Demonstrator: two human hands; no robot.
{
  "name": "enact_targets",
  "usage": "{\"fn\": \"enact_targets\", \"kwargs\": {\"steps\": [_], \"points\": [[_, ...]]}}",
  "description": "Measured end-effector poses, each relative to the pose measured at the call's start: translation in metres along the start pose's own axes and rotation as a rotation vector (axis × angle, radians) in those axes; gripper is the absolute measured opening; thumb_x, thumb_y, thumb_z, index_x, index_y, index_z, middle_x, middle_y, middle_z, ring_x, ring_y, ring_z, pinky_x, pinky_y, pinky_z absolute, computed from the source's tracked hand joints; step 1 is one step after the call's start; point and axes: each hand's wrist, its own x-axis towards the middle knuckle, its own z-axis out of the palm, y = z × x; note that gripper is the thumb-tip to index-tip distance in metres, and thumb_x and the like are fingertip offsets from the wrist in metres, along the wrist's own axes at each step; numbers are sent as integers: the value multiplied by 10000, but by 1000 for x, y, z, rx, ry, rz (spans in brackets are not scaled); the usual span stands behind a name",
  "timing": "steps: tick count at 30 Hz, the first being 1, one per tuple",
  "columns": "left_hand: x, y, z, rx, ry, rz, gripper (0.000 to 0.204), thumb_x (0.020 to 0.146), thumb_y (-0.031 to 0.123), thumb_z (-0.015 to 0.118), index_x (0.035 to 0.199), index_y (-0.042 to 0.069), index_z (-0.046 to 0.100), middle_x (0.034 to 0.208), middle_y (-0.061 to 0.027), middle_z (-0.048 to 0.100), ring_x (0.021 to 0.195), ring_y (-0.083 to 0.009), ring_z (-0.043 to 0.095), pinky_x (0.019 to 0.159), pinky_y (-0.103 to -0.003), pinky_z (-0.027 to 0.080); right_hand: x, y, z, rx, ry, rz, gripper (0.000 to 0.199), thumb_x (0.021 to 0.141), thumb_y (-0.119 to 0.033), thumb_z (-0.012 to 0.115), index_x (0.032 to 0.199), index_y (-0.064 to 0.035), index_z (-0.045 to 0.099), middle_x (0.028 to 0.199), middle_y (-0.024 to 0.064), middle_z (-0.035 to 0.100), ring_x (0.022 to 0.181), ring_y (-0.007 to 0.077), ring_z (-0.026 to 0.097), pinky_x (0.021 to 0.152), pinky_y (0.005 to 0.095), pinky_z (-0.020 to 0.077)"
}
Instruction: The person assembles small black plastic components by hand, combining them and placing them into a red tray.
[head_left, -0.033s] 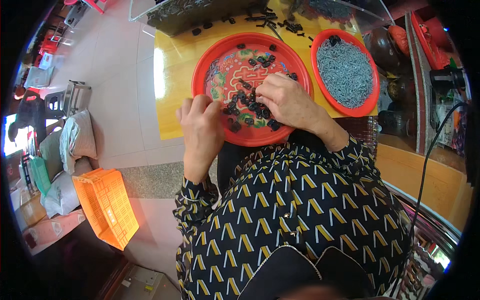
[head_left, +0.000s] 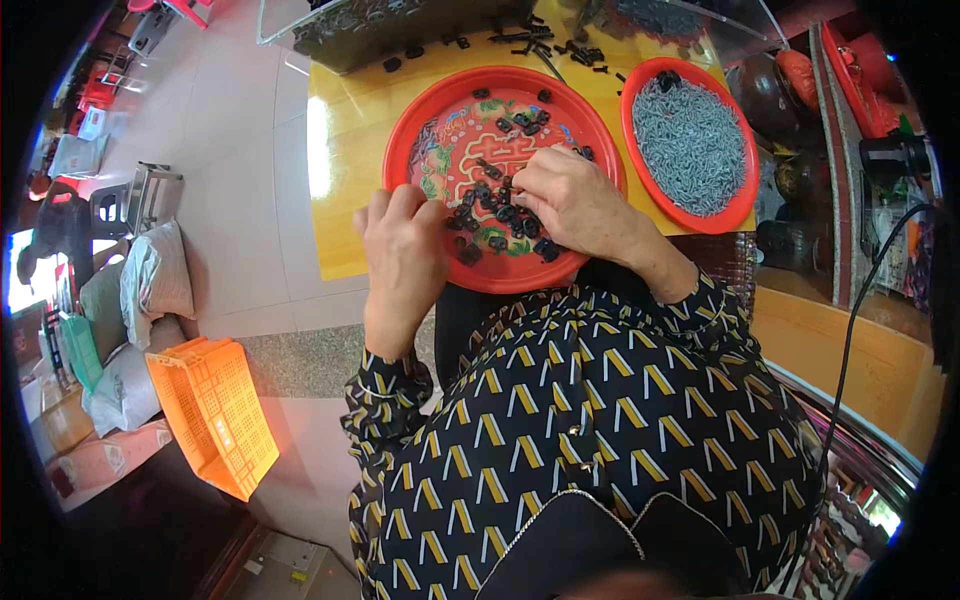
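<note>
A round red tray [head_left: 402,116] with a printed pattern holds many small black plastic parts [head_left: 497,243], most of them heaped near its front. Over the tray's left rim is my left hand [head_left: 401,240], its fingers curled closed; whatever they hold is hidden. My right hand [head_left: 578,205] reaches over the tray's right half. Its thumb and fingertips are pinched together at the edge of the heap, and I cannot make out what lies between them. To the right, a second red tray [head_left: 745,205] is filled with small silvery screws [head_left: 690,145], with a few black pieces at its far edge.
The trays stand on a yellow wooden table [head_left: 345,215]. Black parts [head_left: 585,55] lie scattered at its far side, before a clear bin [head_left: 400,30] of dark pieces. An orange plastic crate [head_left: 225,415] sits on the floor at left. A black cable [head_left: 850,330] hangs at right.
My left hand has shifted very slightly up and to the left, its sleeve moving with it. The right hand and the trays look the same.
</note>
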Motion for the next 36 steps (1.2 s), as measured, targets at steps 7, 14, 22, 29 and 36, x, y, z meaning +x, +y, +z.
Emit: {"fn": "enact_targets", "kwargs": {"steps": [7,14,22,29,36], "points": [[14,-4,8,90,-299,104,141,582,17,548,718,50,570,755,-82,510,781,-257,483,688,-350,343,-9,7,-10,10,87,58,82,688,-57,594,739,-20,542,741,129,503,750,307,507,691,376,424],[13,0,12,130,-356,145,154,599,22,550,750,23,517,802,-118,505,789,-270,478,688,-361,351,-10,13,-4,-40,118,64,60,685,-47,575,733,-23,547,751,125,506,767,301,504,687,376,424],[16,-2,10,53,-391,149,120,626,19,525,747,17,525,797,-125,508,792,-287,499,668,-367,383,10,8,12,-200,28,50,88,674,-27,558,762,-25,559,767,124,492,783,289,496,707,364,418],[19,-4,10,100,-398,169,119,619,30,544,738,24,534,778,-122,516,780,-286,508,656,-369,391,13,6,18,-191,0,60,98,663,-18,493,751,-20,535,770,135,489,777,300,496,706,372,418],[18,2,11,121,-357,195,122,647,34,517,769,26,523,767,-123,500,772,-287,502,656,-367,388,13,7,25,-207,-39,130,153,655,-33,505,803,-6,530,807,154,508,802,307,510,718,382,426]]}}
